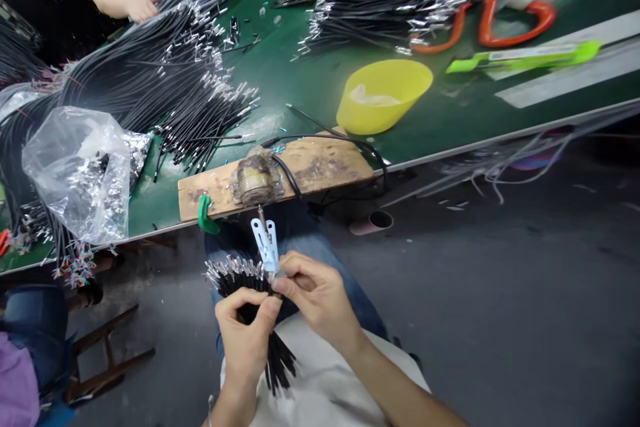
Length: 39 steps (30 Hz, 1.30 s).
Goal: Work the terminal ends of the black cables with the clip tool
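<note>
My left hand (247, 330) is closed, thumb and forefinger pinched together over a bundle of short black cables (280, 357) with silvery ends on my lap. What sits between its fingertips is too small to make out. My right hand (320, 293) is also closed in a pinch, its fingertips at the lower end of a light blue clothespin (267, 245); what they grip is hidden. Above, a thin metal rod reaches from a taped, rounded block (255, 177) to the clothespin. The block sits on a wooden board (325, 163) at the table's edge.
A green clamp (206, 215) grips the board's left end. On the green table (285, 83) are a yellow cup (383, 97), orange-handled scissors (490, 27), a bright green tool (525, 57), a plastic bag (80, 173) and many black cables (125, 80). A co-worker's hands (145, 7) are at the far side.
</note>
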Available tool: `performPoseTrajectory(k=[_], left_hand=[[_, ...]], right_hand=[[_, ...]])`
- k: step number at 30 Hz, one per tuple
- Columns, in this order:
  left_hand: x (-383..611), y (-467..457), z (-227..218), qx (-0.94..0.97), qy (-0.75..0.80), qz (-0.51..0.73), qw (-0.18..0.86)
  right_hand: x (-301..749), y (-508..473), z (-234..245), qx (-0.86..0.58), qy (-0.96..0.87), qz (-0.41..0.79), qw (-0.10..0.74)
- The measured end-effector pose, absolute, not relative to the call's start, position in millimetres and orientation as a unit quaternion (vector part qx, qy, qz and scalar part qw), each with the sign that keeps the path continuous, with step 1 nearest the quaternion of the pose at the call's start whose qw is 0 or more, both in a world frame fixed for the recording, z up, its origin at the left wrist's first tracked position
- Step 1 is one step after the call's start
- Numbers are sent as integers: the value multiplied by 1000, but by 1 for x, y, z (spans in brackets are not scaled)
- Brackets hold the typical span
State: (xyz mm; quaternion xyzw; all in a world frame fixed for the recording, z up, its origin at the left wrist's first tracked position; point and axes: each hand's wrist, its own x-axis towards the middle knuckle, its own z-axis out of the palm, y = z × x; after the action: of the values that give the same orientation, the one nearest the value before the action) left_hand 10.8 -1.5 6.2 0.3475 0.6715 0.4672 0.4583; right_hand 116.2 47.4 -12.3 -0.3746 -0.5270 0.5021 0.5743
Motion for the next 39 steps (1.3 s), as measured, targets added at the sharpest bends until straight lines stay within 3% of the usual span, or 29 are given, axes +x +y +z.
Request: performPoseTrajectory(k=[3,5,10,13,22,39], left_hand=[[10,-3,6,348,679,470,445],[9,-4,6,347,672,464,461],[5,-1,7,336,648,468,498],[2,2,8,331,646,475,497],[2,3,7,283,636,489,526],[1,6,7,271,625,496,539]], right_hand=[[113,43,-15,-390,-590,340,620],[115,44,-16,-358,-619,330,616],[126,56,-15,-270,-534,609,520],[127,62,-15,-286,-474,663,504],[126,63,-12,-334,-571,520,540],[125,65,-3,-340,-617,444,554]])
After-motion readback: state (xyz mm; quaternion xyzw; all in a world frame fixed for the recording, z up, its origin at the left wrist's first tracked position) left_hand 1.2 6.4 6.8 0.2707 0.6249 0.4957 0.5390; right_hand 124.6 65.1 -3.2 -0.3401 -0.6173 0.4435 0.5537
